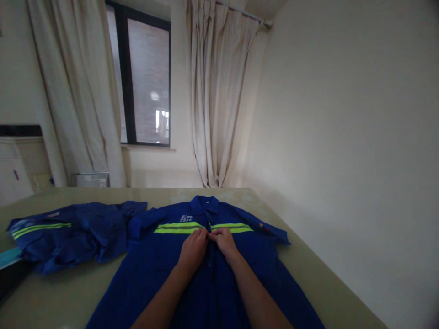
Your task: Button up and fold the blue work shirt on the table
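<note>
One dark-blue cloth work garment with a pointed collar and yellow-green reflective chest bands (154, 265) lies front up before us, its body running toward us and its sleeves out to either side. We note our left hand (192, 250) and right hand (223, 242) meeting at the middle of the chest, fingertips of both closed in what looks like a pinch on the front edges; any button or zip there is too small to make out. State of the garment: spread out, collar (214, 205) at the far end, white lettering (187, 218) upward. The front edges lie close together, with a small gap just above our fingertips; whether they are fastened below, we cannot tell. To the left we record a second blue garment with yellow-green stripes (85, 224), rumpled and not spread, its near side by the first one's sleeve. Further left, at the frame edge, are a turquoise item (9, 257) and a black item (13, 278), both cut off and unidentified. All rest on a pale green, smooth-topped table (298, 256). Room: beyond the table we see a dark-framed window (149, 82) between a beige left curtain (75, 91) and a beige right curtain (219, 91), a white cabinet (17, 173) at far left, and a plain pale wall (343, 137) along the right. Light is dim.
</note>
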The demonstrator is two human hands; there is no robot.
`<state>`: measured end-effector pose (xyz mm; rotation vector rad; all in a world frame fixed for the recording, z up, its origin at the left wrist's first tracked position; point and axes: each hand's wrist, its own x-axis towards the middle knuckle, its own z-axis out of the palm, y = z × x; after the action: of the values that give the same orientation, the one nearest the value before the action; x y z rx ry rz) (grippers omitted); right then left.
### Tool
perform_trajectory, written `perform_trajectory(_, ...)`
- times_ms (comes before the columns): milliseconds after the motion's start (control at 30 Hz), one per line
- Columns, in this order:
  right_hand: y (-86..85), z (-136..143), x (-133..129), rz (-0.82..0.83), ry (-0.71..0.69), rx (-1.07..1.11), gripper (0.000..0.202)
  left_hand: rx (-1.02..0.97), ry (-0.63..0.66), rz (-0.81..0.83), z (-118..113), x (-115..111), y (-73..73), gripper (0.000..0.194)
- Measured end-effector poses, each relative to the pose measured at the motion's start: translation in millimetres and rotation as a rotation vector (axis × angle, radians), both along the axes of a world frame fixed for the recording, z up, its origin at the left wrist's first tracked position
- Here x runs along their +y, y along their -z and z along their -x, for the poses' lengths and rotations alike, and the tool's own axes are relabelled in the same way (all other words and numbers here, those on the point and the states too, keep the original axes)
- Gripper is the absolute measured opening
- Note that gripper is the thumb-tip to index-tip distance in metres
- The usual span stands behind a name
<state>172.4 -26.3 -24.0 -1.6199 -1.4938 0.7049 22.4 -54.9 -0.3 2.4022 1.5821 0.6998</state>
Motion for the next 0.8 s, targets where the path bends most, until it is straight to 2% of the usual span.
perform_trajectory(200,-13.3,8,-25,-0.127,0.004,-0.19,0.025,0.084,-0.033,-0.05,1,-1,-2.9,0.028)
perform_trajectory(300,-17.9,13,-34,-0.128,-0.001,-0.29,0.03,0.105,-0.055,-0.077,1,-4,-1.3,0.035)
perform_trajectory(367,-22.0,16,-36,-0.105,0.002,-0.354,0.031,0.117,-0.075,-0.098,2,-7,2.1,0.042)
perform_trajectory(500,-35.3,25,-35,-0.05,0.047,-0.458,0.019,0.176,-0.065,-0.078,3,-18,13.6,0.051)
perform_trajectory(600,-43.2,34,-34,-0.061,0.082,-0.539,0.025,0.196,-0.054,-0.076,1,-35,23.2,0.055)
perform_trajectory(700,-40.6,38,-31,-0.071,0.1,-0.611,0.016,0.199,-0.069,-0.111,1,-53,28.9,0.057)
perform_trajectory(800,-28.7,35,-23,-0.093,0.142,-0.509,0.011,0.203,-0.095,-0.109,3,-60,23.1,0.059)
